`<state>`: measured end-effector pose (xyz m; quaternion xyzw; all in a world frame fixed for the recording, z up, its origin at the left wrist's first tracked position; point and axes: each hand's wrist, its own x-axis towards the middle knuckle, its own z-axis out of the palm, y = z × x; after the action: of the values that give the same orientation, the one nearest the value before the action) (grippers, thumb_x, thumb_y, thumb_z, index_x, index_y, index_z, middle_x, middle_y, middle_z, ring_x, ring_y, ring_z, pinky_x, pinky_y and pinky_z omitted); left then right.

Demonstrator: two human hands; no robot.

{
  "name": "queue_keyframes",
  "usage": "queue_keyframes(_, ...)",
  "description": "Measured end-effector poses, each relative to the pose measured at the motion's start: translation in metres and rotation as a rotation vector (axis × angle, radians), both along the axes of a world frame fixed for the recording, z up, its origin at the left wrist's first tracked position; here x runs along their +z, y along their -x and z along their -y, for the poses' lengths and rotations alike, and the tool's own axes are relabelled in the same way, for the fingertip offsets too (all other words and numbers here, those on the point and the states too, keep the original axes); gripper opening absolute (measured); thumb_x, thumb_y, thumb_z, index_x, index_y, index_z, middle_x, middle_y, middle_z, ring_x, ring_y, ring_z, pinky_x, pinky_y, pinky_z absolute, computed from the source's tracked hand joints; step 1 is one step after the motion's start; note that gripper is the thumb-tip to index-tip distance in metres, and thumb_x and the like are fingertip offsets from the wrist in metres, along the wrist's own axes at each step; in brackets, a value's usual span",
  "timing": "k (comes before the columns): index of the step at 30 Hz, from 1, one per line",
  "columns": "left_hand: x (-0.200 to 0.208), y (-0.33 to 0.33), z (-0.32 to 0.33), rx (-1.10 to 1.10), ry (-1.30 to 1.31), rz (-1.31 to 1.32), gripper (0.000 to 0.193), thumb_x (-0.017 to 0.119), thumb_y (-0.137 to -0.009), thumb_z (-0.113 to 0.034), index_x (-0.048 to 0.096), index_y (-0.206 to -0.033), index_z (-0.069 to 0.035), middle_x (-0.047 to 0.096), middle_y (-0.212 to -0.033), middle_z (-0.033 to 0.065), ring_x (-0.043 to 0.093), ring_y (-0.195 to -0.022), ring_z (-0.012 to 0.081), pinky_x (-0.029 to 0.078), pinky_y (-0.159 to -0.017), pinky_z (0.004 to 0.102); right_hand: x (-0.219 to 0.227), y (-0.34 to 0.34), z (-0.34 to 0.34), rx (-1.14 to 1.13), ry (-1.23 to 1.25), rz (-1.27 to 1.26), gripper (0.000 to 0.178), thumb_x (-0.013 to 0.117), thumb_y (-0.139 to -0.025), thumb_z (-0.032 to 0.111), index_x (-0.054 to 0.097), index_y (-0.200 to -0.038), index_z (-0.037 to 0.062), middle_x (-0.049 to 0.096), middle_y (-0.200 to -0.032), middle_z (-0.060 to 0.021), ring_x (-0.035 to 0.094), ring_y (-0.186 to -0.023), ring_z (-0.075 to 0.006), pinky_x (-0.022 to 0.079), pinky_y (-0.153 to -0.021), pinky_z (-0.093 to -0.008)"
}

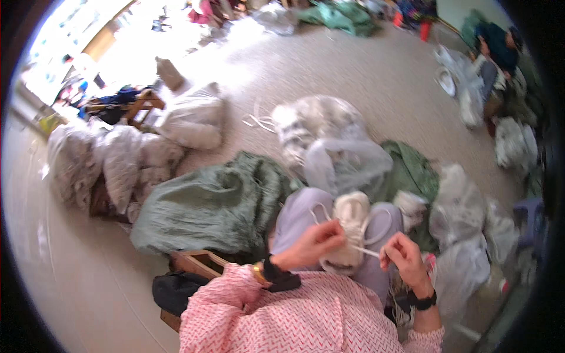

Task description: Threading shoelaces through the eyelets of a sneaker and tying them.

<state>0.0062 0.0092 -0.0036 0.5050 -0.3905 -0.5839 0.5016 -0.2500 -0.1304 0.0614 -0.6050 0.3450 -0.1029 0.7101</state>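
A white sneaker (352,219) rests on my lap, sole toward me, with white laces (376,232) looping off it. My left hand (312,242) is closed on the near side of the sneaker. My right hand (401,254) pinches a lace end and holds it taut out to the right of the shoe. Both wrists wear dark bands.
A large green sack (212,203) lies left of my knees, clear plastic bags of shoes (335,147) ahead and more bags (465,217) to the right. White bags (118,159) pile at the left. A wooden stool (197,262) is under me. Another person (500,53) sits far right.
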Motion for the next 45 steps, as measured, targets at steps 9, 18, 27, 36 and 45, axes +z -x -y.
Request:
queue_keyframes(9, 0.032, -0.079, -0.052, 0.190, -0.200, 0.103, 0.017, 0.063, -0.105, -0.017, 0.056, -0.092, -0.007, 0.060, -0.084, -0.0025, 0.052, -0.077, 0.0063, 0.042, -0.071, 0.0241, -0.025, 0.090, 0.004, -0.205, -0.285, -0.032, 0.016, 0.059, -0.106, 0.016, 0.055, -0.095, 0.0059, 0.066, -0.085, -0.0046, 0.063, -0.069, -0.0115, 0.052, -0.062, -0.0258)
queue_keyframes(18, 0.036, -0.094, -0.069, 0.151, -0.084, 0.679, 0.018, 0.068, -0.101, -0.014, 0.060, -0.092, -0.001, 0.059, -0.089, 0.0017, 0.053, -0.075, 0.0094, 0.042, -0.066, 0.0260, -0.043, 0.163, 0.009, -0.314, -0.306, -0.251, 0.016, 0.064, -0.103, 0.019, 0.057, -0.095, 0.0069, 0.066, -0.083, -0.0037, 0.064, -0.068, -0.0114, 0.052, -0.061, -0.0255)
queue_keyframes(27, 0.018, -0.031, 0.005, 0.110, 0.026, 0.698, 0.026, 0.075, -0.087, 0.000, 0.060, -0.108, -0.001, 0.066, -0.093, 0.0068, 0.062, -0.073, 0.0127, 0.051, -0.063, 0.0286, -0.055, 0.151, 0.008, -0.231, -0.234, -0.272, 0.013, 0.064, -0.102, 0.015, 0.059, -0.095, 0.0049, 0.069, -0.082, -0.0057, 0.067, -0.067, -0.0119, 0.055, -0.061, -0.0261)
queue_keyframes(36, 0.018, -0.028, 0.022, -0.018, -0.154, -0.105, 0.008, 0.066, -0.103, -0.010, 0.060, -0.102, -0.006, 0.063, -0.092, -0.0043, 0.055, -0.084, 0.0028, 0.045, -0.074, 0.0208, -0.066, 0.145, -0.009, -0.253, -0.269, -0.235, 0.013, 0.063, -0.103, 0.015, 0.058, -0.096, 0.0051, 0.069, -0.084, -0.0049, 0.066, -0.069, -0.0116, 0.054, -0.062, -0.0255)
queue_keyframes(45, 0.024, -0.041, 0.021, -0.346, -0.280, 0.043, 0.018, 0.068, -0.103, -0.016, 0.056, -0.092, -0.008, 0.048, -0.090, -0.0081, 0.044, -0.083, 0.0036, 0.036, -0.072, 0.0233, -0.067, 0.168, -0.001, -0.465, -0.344, -0.019, 0.011, 0.061, -0.104, 0.017, 0.057, -0.101, 0.0076, 0.062, -0.084, -0.0017, 0.056, -0.065, -0.0102, 0.045, -0.058, -0.0246)
